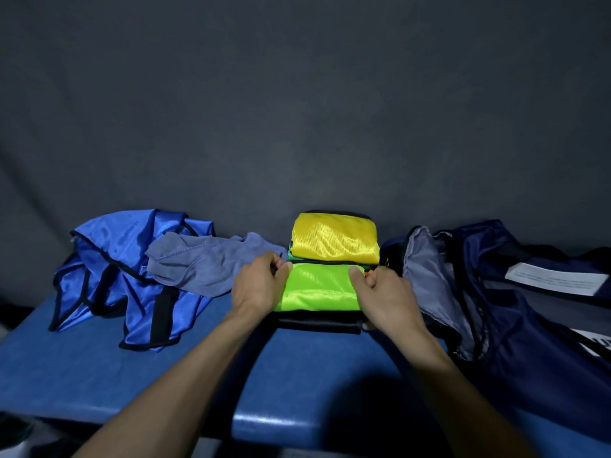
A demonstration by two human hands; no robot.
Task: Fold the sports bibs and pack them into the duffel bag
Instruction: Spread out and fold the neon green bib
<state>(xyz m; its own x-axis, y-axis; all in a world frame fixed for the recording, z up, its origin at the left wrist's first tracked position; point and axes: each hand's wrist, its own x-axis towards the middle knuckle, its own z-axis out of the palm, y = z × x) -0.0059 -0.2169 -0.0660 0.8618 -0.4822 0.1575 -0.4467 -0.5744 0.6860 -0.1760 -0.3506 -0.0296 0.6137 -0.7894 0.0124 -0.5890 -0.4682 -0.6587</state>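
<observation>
A folded lime-green bib (319,287) lies in the middle of the blue table, on top of black fabric (317,322). My left hand (259,284) grips its left edge and my right hand (383,292) grips its right edge. Just behind it sits a folded yellow bib (335,241), with a strip of green fabric showing under it. An unfolded shiny blue bib (112,276) lies crumpled at the left, and a grey-blue cloth (205,262) rests partly over it. The navy duffel bag (515,299) lies at the right, its mouth open with grey lining (426,276) showing.
The blue table (99,375) ends in a front edge near the bottom of the view. A dark grey backdrop hangs right behind it. A white label (558,282) sits on the bag. A small orange bit shows by my right thumb.
</observation>
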